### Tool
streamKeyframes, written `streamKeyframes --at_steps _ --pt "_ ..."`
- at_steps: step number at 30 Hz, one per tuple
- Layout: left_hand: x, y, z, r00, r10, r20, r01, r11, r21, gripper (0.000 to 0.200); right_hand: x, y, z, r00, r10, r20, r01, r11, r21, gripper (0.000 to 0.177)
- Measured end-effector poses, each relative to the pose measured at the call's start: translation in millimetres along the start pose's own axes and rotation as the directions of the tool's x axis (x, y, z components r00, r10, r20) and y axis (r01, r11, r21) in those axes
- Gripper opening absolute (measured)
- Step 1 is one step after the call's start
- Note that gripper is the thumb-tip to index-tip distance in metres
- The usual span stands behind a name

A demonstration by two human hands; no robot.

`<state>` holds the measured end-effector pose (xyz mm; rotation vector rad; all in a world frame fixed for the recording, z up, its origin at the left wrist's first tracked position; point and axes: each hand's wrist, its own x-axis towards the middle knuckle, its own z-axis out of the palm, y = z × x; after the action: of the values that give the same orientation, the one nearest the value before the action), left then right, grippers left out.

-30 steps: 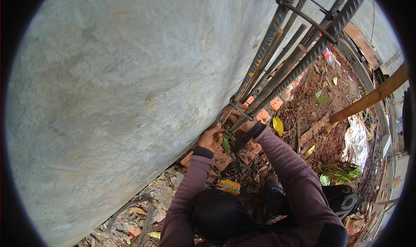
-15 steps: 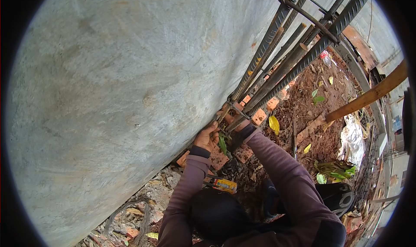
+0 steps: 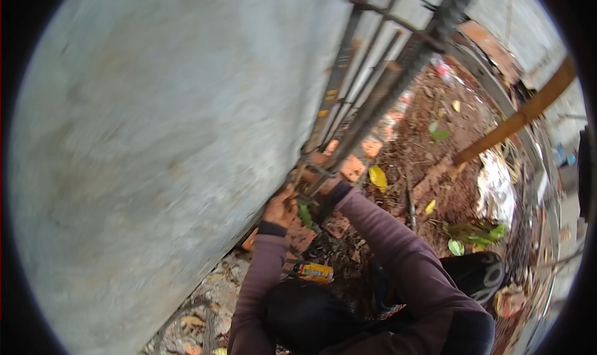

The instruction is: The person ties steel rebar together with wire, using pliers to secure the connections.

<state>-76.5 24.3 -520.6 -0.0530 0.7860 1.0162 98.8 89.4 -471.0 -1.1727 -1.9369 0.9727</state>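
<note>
A cage of ribbed steel rebar (image 3: 398, 97), tied with square stirrups, leans up along the grey wall. At its foot, close against the wall, my left hand (image 3: 282, 208) has its fingers bent together by the lower stirrup. What they pinch is too small and blurred to make out. My right hand (image 3: 318, 181) reaches in among the lower bar ends from the right, its fingers mostly hidden behind the steel. A green leaf (image 3: 305, 214) hangs just below the two hands.
The smooth concrete wall (image 3: 149, 137) fills the left side. Broken bricks (image 3: 352, 168) lie around the cage's foot. A yellow-labelled container (image 3: 316, 272) rests near my knee (image 3: 305, 311). A wooden pole (image 3: 522, 115) slants in from the right, above white plastic sheeting (image 3: 495, 190).
The view has swung, so the cage and ground appear further left, and the picture is more blurred. Both hands stay at the cage's foot.
</note>
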Motion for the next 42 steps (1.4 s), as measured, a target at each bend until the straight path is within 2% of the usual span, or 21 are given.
streamKeyframes --at_steps 3,5,7,10,13,17,21,22,24,25,28,31,32,33,34,35,37,39,40,41,42 --pt "8 1 -9 0.998 -0.043 0.044 0.046 0.996 -0.076 0.016 1 24 22 0.953 -0.167 -0.255 0.191 0.979 0.075 0.021" --pt "14 4 -17 0.997 -0.051 0.054 0.052 0.998 -0.020 0.012 6 28 26 0.896 -0.262 -0.359 0.312 0.946 0.090 0.030" --pt "12 6 -13 0.992 -0.046 0.114 0.046 0.999 0.009 0.011 2 4 7 0.915 -0.314 -0.253 0.344 0.936 0.081 0.023" --pt "-4 1 3 0.999 0.025 0.036 -0.026 1.000 0.017 0.012 8 4 7 0.887 -0.398 -0.236 0.416 0.909 0.032 0.017" --pt "3 0 0 1.000 0.000 -0.001 0.000 1.000 -0.023 0.014 7 7 8 0.907 -0.347 -0.241 0.357 0.934 -0.001 0.014" --pt "-5 0 7 0.995 0.089 -0.040 -0.084 0.992 0.099 0.018 4 1 10 0.927 -0.269 -0.261 0.301 0.949 0.092 0.016" --pt "-6 -1 13 0.984 0.095 -0.150 -0.069 0.983 0.170 0.022 5 -5 7 0.937 -0.252 -0.243 0.287 0.950 0.125 0.016" --pt "-4 -2 14 0.983 0.107 -0.147 -0.082 0.982 0.169 0.022 2 -7 6 0.947 -0.219 -0.233 0.261 0.951 0.168 0.013" --pt "-2 -3 10 0.980 0.132 -0.147 -0.108 0.981 0.164 0.020 -6 -15 -1 0.977 -0.133 -0.168 0.151 0.984 0.095 0.011" --pt "-1 -3 8 0.984 0.120 -0.128 -0.102 0.984 0.143 0.019 -8 -17 -5 0.987 -0.090 -0.135 0.098 0.994 0.054 0.011" --pt "2 -1 3 0.994 0.081 -0.074 -0.075 0.994 0.084 0.016 -7 -8 -11 0.967 -0.235 -0.103 0.228 0.971 -0.076 0.014" --pt "8 3 -13 0.997 0.077 -0.004 -0.077 0.996 0.036 0.016 -4 -15 -19 0.991 -0.112 0.070 0.123 0.977 -0.171 0.018" --pt "7 -1 -10 0.994 0.095 0.054 -0.096 0.995 0.016 0.016 -2 -14 -10 0.996 -0.084 0.039 0.091 0.974 -0.210 0.013" --pt "14 7 -27 0.981 -0.012 0.192 0.025 0.997 -0.068 0.016 -6 0 -3 0.999 -0.029 -0.018 0.023 0.957 -0.289 0.009" --pt "38 2 -28 0.930 -0.143 0.338 0.190 0.976 -0.110 0.016 -10 7 -1 0.993 -0.067 -0.101 0.041 0.970 -0.241 0.015" --pt "54 -29 5 0.911 -0.209 0.355 0.241 0.969 -0.047 0.016 -13 7 -11 0.992 -0.073 -0.103 0.032 0.936 -0.350 0.015" --pt "40 -28 16 0.945 -0.170 0.278 0.167 0.985 0.033 0.018 -8 3 -1 0.997 -0.061 -0.045 0.039 0.921 -0.388 0.015" --pt "3 2 -8 0.993 0.022 0.118 -0.028 0.999 0.046 0.020 0 8 -7 0.995 -0.025 0.102 0.055 0.949 -0.311 0.015" --pt "12 1 -20 0.982 0.180 0.057 -0.187 0.968 0.167 0.030 0 4 -14 0.986 0.025 0.164 0.012 0.976 -0.218 0.016" --pt "-9 -5 -2 0.976 0.218 0.000 -0.209 0.937 0.280 0.042 -4 -6 -22 0.987 0.012 0.163 0.034 0.961 -0.276 0.019" --pt "-28 -9 12 0.967 0.253 0.002 -0.238 0.905 0.353 0.049 -4 3 -20 0.985 -0.022 0.169 0.052 0.983 -0.177 0.021"
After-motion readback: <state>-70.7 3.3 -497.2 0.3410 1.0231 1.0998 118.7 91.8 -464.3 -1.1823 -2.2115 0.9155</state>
